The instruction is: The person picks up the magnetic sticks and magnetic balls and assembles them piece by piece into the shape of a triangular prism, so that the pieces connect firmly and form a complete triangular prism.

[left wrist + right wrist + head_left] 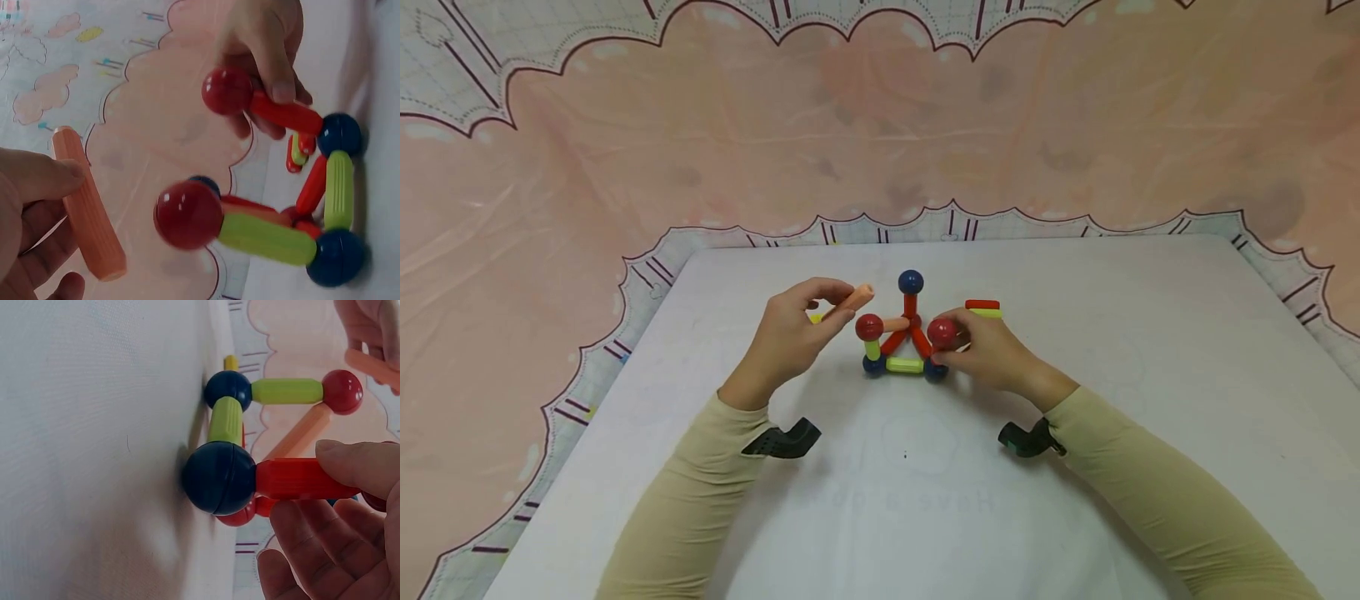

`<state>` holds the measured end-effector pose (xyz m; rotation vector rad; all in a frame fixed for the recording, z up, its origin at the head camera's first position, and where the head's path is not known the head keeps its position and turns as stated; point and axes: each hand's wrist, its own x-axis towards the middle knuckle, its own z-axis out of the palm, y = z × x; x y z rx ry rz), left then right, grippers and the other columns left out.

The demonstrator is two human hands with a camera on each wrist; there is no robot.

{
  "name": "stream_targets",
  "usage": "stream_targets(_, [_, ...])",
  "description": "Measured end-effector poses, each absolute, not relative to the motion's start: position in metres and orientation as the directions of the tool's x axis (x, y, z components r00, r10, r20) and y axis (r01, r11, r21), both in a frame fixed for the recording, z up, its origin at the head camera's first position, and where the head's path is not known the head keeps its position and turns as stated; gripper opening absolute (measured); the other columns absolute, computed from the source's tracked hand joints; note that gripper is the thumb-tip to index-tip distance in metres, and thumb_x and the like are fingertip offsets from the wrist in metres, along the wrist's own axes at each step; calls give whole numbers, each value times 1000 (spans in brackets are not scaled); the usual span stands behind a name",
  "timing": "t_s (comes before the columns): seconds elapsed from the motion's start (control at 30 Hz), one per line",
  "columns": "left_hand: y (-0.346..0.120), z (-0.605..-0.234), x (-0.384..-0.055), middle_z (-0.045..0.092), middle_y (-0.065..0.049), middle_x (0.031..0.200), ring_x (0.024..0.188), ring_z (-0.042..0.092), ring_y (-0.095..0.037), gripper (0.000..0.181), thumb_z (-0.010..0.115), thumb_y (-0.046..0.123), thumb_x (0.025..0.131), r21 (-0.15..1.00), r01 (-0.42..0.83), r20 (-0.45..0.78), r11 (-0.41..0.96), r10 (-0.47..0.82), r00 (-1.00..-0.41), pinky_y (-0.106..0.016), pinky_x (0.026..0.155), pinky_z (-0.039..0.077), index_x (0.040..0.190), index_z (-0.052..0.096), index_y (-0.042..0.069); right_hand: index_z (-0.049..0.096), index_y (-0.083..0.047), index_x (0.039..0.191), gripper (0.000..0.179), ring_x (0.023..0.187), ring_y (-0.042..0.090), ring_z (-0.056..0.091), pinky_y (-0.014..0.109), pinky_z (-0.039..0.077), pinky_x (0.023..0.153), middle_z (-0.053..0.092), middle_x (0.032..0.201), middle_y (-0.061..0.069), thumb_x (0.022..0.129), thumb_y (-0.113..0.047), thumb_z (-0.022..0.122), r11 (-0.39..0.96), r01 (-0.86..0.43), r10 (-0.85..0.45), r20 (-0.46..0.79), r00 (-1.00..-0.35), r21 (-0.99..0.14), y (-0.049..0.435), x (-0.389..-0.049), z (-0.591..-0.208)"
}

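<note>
My left hand [786, 337] pinches a loose orange magnetic rod [92, 209] between thumb and fingers, left of a structure of magnetic rods and balls. With thumb and fingers my right hand [996, 350] grips an upright red rod [300, 478] at the structure's right corner. That rod stands on a blue ball [219, 478] and bears a red ball [942, 333]. Across the front, a yellow-green rod [905, 365] joins two blue balls. At the left corner another red ball [869, 326] tops an upright yellow-green rod. A blue ball [911, 282] tops the rear upright.
Spare red and yellow-green rods [982, 307] lie behind my right hand. A yellow piece [816, 317] shows partly behind my left hand. The white tabletop [1112, 308] meets a patterned cloth [880, 133] at its far edge.
</note>
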<state>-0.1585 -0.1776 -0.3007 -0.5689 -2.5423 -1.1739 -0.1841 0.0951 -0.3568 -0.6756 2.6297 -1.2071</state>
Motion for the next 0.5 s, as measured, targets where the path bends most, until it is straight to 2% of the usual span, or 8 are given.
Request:
stream_targets(0.3, [-149,-299,-158,73,-2,99,95,64,-17,21,73,12,93,685,539,425,490,332,-842,-42,89,50,113,70,4,55,0,132,50,105,27,63,42,54,92,67,116,13,89,-15,77,568,-336,-470,39,-882,-751,95,-184,-357])
stream_targets(0.4, [-139,-301,-157,73,0,99,95,63,-15,19,73,15,94,708,539,409,457,357,-840,-39,86,54,110,71,6,56,1,131,50,103,27,64,42,54,91,67,115,13,89,-15,78,565,-348,-473,52,-879,-748,96,-185,-358])
stream_targets(0.5, [-132,-306,-158,72,1,98,86,62,-13,18,74,18,93,683,558,412,471,383,-827,-34,77,56,108,73,7,56,1,130,50,102,26,64,42,54,91,68,114,13,89,-15,78,558,-362,-478,67,-876,-747,96,-185,-359])
